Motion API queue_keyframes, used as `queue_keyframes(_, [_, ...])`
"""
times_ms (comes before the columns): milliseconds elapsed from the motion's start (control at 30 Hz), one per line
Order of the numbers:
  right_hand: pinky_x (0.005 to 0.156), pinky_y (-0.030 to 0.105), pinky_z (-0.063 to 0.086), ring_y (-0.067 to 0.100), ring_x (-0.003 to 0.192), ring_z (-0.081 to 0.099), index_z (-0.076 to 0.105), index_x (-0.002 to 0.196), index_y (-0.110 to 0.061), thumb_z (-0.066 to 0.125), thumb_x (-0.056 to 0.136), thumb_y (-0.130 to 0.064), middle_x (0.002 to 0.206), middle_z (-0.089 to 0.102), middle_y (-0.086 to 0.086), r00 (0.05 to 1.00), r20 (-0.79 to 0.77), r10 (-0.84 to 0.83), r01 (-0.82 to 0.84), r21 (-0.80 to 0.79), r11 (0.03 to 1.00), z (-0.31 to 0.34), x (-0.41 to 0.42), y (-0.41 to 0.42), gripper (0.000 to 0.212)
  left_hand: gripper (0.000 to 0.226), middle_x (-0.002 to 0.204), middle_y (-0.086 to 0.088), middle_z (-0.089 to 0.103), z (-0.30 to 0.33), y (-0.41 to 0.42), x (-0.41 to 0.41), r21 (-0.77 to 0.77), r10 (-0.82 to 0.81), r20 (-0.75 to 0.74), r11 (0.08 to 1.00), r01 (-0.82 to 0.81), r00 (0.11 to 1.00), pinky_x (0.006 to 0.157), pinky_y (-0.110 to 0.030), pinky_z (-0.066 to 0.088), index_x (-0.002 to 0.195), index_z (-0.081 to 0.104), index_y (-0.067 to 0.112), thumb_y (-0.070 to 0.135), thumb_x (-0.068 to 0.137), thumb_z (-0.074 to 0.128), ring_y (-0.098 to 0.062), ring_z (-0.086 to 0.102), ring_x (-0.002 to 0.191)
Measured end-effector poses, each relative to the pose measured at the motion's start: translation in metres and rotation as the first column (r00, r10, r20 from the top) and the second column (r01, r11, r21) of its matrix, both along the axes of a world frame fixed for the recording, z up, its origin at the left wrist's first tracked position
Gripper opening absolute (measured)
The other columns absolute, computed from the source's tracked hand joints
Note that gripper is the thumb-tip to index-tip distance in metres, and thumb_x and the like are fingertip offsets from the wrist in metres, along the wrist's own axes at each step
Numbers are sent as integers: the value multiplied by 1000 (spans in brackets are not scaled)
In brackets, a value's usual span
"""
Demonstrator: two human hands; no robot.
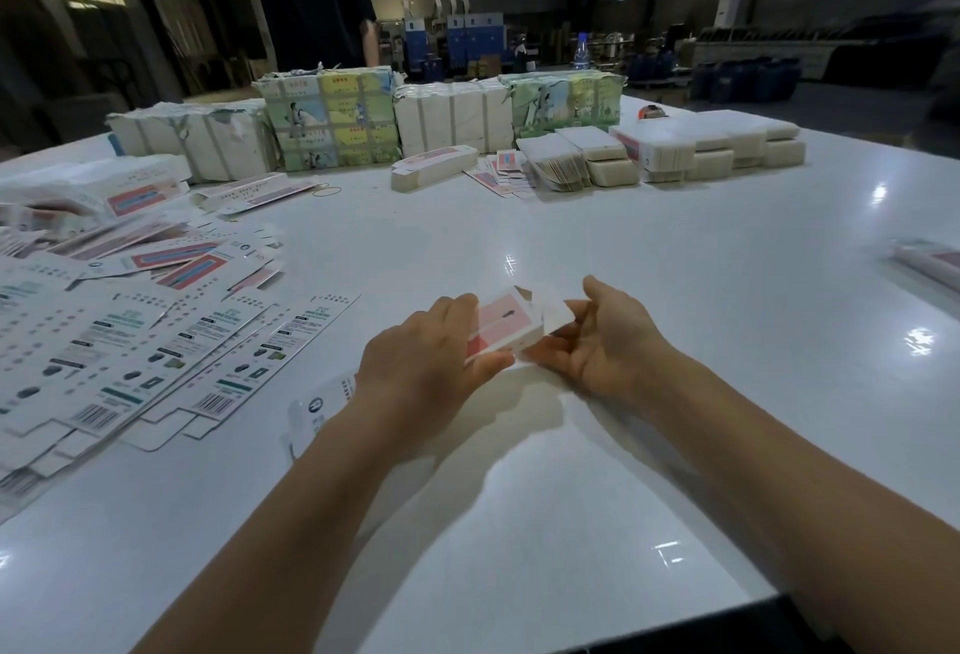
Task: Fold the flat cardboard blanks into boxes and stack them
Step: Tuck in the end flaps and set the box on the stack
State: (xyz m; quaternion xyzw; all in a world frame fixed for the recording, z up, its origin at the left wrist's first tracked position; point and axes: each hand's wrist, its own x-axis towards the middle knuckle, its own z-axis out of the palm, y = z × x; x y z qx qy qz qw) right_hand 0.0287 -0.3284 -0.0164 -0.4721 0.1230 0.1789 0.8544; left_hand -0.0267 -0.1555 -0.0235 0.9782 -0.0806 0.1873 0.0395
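Lying between the two hands just above the worktop (623, 248), a small pink-faced box (501, 326) is held mid-fold, its long axis running from lower left to upper right. The left hand (421, 357) is curled over its near-left end, fingers on top and thumb beneath, in a closed grip. The right hand (602, 341) is half open, its fingers pinching the white end flap (553, 313), which stands untucked at the box's right end. That flap is nearer the right hand, so the tuck is judged to fall to it. Flat blanks (156, 341) are spread at the left, well apart.
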Motion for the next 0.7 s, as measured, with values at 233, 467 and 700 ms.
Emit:
queue_keyframes(233, [64,58,57,42,93,68,54,116,4,38,97,-14,110,68,21,994,8,109,-109,140,984,-5,-2,0,30,61,113,5,50,-3,0,1,94,5,29,996,-8,1000,64,-29,33,128,32,23,67,85,24,-18,52,95])
queue_keyframes(467, [64,38,61,23,73,70,67,109,-9,50,96,-8,94,70,13,983,163,80,-69,-71,995,-14,-7,11,22,66,109,3,53,-7,-4,0,205,36,136,977,-64,990,60,-28,29,129,36,20,67,85,21,-18,53,89])
queue_keyframes(700, [72,36,58,24,74,69,77,72,-18,49,88,0,79,72,13,905,423,53,104,-339,935,-18,-16,18,37,64,96,-1,59,-11,-17,0,278,28,219,956,-90,975,54,-28,28,124,49,13,64,88,35,-20,59,76])
